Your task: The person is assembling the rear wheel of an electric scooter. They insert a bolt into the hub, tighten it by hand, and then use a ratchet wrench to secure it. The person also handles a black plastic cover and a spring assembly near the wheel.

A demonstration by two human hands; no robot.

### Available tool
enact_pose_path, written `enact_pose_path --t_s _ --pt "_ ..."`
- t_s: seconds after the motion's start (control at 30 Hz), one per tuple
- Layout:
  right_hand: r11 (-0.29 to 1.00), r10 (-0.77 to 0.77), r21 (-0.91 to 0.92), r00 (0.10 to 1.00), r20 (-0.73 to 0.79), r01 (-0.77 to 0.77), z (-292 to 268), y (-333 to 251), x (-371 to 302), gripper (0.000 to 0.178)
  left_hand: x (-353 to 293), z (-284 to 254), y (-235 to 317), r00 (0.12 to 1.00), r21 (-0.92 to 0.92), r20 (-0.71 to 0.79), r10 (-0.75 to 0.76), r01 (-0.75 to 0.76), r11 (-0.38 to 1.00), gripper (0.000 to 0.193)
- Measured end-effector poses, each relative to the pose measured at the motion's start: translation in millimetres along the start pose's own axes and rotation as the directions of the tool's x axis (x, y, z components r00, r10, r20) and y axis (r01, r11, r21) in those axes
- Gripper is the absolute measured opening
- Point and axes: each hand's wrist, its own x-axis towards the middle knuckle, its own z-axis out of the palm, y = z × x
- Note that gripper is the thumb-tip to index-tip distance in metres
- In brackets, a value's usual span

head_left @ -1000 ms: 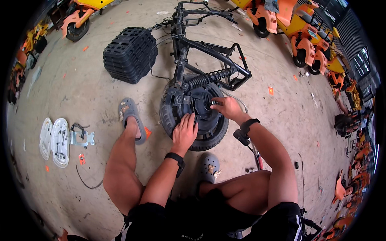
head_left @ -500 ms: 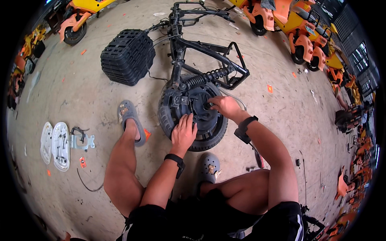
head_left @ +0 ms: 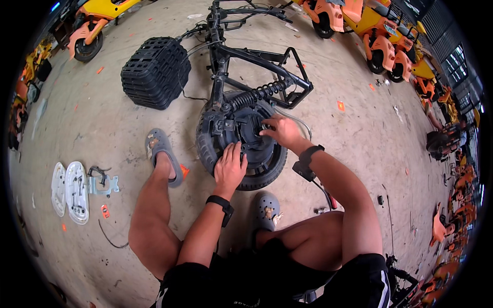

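A black scooter frame (head_left: 218, 64) lies on the concrete floor with its wheel (head_left: 264, 178) closest to me. A coil-spring shock absorber (head_left: 259, 96) runs from the frame to the hub. My left hand (head_left: 230, 168) rests on the wheel's near left side, fingers stretched out and holding nothing. At the right of the hub, my right hand (head_left: 283, 131) has thumb and fingers pinched together; whatever sits between the fingertips is too small and dark to make out. A grey cable (head_left: 303, 123) curves behind that hand.
Black plastic baskets (head_left: 155, 73) are stacked left of the frame. White trays (head_left: 77, 192) holding small parts and a metal bracket (head_left: 105, 185) lie at the left. A red-handled tool (head_left: 333, 203) is by my right knee. Orange-yellow scooters (head_left: 380, 46) stand around.
The whole view has shifted slightly, so the frame and baskets appear farther left. My right hand's fingers have moved slightly at the hub; my left hand stays on the wheel.
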Motion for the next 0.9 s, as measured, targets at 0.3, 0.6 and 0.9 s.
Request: enact_pose_path --t_s 0.3,0.6,0.9 --pt "0.973 -0.176 -0.138 0.982 0.061 0.183 -1 5 0 0.039 -1 1 -2 1.0 0.025 0.006 0.004 -0.004 1.0 0.041" --pt "0.905 0.029 -0.42 0.971 0.237 0.075 -14 -24 12 0.037 -1 1 0 1.0 0.047 -0.002 0.019 -0.019 0.999 0.041" --pt "0.959 -0.091 -0.26 0.99 0.104 0.115 2 -6 3 0.034 1 -1 1 1.0 0.034 0.021 0.003 -0.003 0.999 0.04"
